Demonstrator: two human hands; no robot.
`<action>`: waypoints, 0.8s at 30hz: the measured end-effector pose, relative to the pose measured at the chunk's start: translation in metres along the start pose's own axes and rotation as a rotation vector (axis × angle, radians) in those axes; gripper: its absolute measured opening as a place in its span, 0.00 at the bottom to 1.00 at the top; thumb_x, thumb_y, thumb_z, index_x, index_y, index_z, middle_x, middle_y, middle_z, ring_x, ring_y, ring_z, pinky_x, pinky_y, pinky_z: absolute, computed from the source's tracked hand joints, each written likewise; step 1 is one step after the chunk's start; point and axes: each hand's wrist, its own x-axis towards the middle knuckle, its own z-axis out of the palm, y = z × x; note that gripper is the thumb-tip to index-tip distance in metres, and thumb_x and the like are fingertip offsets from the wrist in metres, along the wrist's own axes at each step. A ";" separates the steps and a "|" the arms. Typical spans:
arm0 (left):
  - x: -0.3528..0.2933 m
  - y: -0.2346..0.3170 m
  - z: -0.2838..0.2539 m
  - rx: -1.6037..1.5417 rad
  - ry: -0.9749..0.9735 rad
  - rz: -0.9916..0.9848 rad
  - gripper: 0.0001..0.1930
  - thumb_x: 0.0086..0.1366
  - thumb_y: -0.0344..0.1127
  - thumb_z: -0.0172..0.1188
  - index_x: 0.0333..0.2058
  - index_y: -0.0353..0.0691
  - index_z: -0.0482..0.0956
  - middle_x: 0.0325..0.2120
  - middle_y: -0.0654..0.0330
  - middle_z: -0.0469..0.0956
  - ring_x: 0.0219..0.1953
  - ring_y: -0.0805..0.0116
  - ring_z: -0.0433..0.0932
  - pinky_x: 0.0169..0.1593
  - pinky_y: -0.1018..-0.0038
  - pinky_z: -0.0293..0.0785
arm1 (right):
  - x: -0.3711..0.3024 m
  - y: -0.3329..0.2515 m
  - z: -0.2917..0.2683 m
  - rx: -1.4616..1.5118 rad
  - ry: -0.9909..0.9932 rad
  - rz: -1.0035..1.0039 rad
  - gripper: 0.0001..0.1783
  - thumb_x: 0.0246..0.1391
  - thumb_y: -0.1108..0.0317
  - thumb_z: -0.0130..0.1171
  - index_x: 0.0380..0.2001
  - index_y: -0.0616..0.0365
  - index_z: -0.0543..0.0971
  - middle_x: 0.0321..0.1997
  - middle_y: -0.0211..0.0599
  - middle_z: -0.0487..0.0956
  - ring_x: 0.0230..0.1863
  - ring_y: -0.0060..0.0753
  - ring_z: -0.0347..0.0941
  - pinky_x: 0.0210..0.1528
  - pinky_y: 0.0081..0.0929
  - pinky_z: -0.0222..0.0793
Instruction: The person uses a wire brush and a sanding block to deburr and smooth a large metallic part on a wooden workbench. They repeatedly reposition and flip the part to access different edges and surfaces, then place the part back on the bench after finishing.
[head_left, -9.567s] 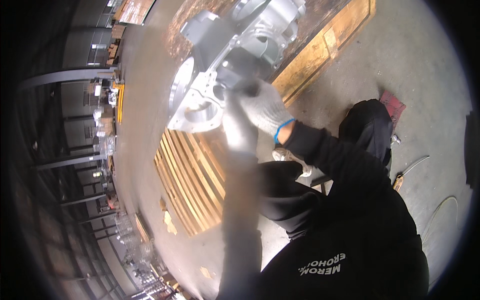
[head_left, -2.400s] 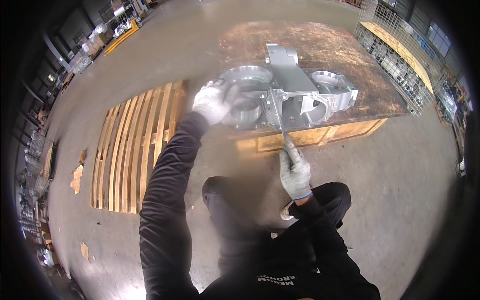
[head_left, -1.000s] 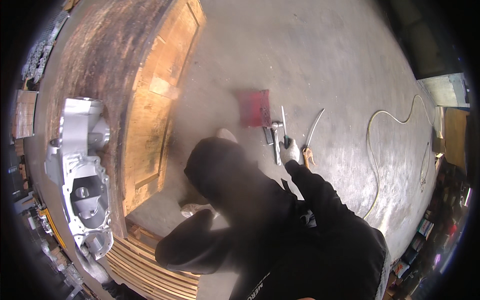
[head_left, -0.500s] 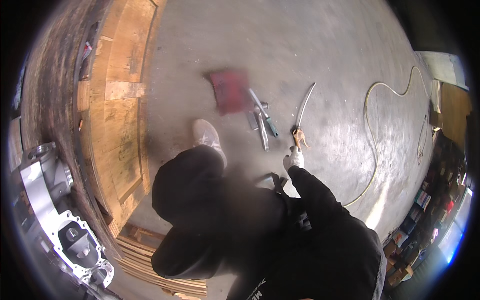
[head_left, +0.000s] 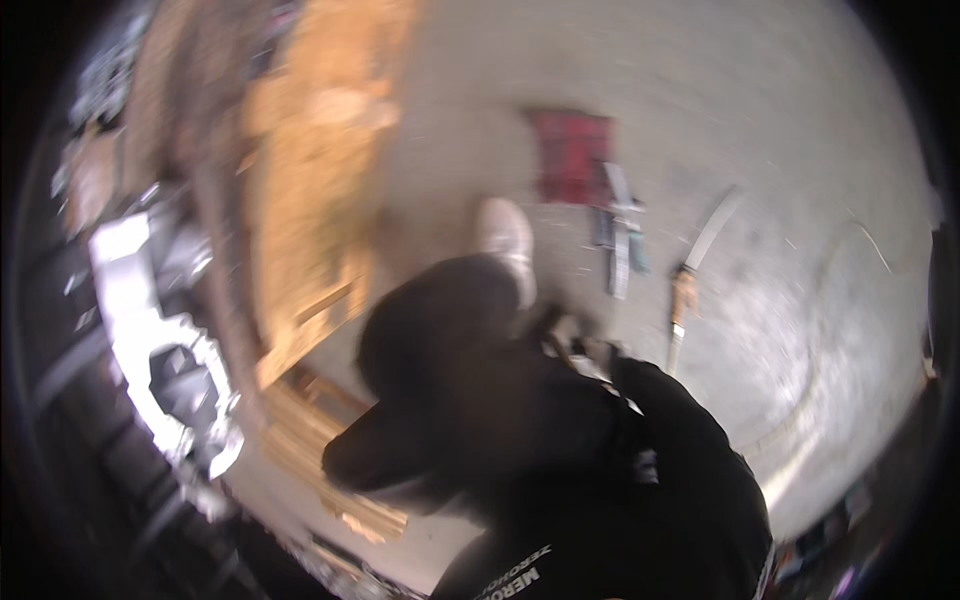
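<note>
My right hand (head_left: pixel 592 362), in a white glove at the end of a black sleeve, is close to my body beside my dark trousers. Motion smears its fingers, and a blurred dark object (head_left: pixel 548 328) lies next to it; I cannot tell whether the hand holds it. My left hand is out of view. Farther right on the floor is a long, pale, slightly curved strip (head_left: pixel 713 228) with a brown wrapped part (head_left: pixel 685 294), apart from the hand. Ahead, a red cloth (head_left: pixel 574 155) lies beside several hand tools (head_left: pixel 619 255), one with a green handle.
A wooden bench or crate side (head_left: pixel 318 170) stands at the left, with stacked wooden slats (head_left: pixel 300 445) below it. A silver metal casting (head_left: pixel 130 275) with a large opening sits at the far left. A pale hose (head_left: pixel 815 375) curves across the concrete floor (head_left: pixel 760 110) at right.
My right hand has drawn back toward my body, away from the brown wrapped part. The view has shifted, so the cloth, tools and casting appear farther right; the picture is more blurred.
</note>
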 end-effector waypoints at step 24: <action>-0.070 0.097 0.038 0.113 0.352 0.210 0.21 0.64 0.49 0.73 0.44 0.37 0.87 0.43 0.50 0.84 0.53 0.44 0.80 0.59 0.55 0.77 | -0.060 -0.381 -0.212 0.594 0.848 -0.912 0.25 0.74 0.68 0.60 0.70 0.56 0.72 0.47 0.31 0.81 0.39 0.20 0.78 0.42 0.23 0.80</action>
